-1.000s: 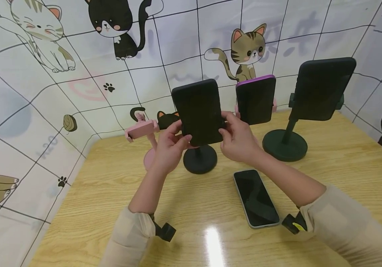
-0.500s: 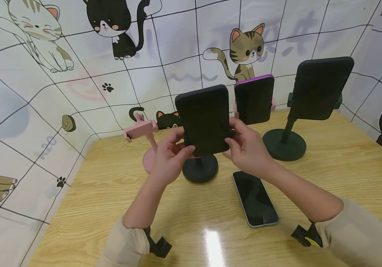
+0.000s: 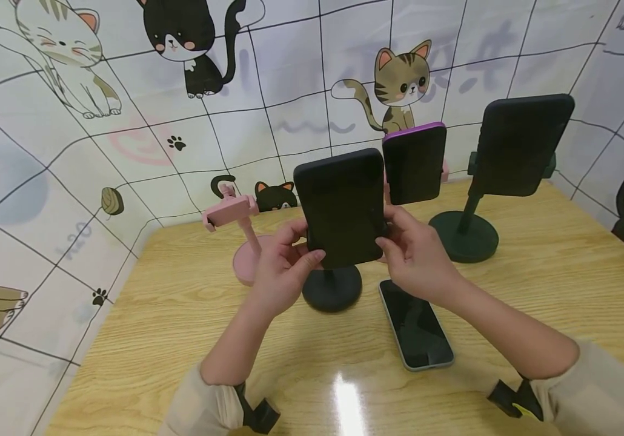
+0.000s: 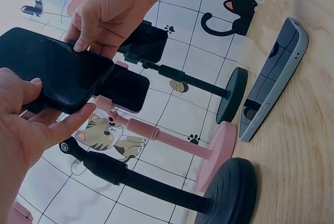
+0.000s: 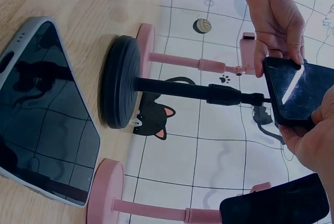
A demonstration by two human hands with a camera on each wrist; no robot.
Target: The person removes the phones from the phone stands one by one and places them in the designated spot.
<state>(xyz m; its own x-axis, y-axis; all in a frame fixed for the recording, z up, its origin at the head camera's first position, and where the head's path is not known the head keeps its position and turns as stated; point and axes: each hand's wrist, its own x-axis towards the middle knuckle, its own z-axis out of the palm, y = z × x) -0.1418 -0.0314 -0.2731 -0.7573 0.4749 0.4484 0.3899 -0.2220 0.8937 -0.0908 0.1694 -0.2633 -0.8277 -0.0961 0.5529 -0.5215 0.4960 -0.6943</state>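
Well, wood-grain tabletop (image 3: 170,309) under the central black phone (image 3: 341,209), cat-printed wall (image 3: 290,79) behind.

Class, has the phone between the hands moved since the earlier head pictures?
Yes: the held phone is lower and further right, judged against the purple-edged phone.

place: indoor nook, room type unclear | wood-grain tabletop (image 3: 170,339) | cat-print wall covering (image 3: 290,72) | phone stands (image 3: 332,295)

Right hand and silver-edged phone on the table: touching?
Apart. They overlap in the head view, but the left wrist view shows clear space between right hand, up at the held phone, and silver-edged phone.
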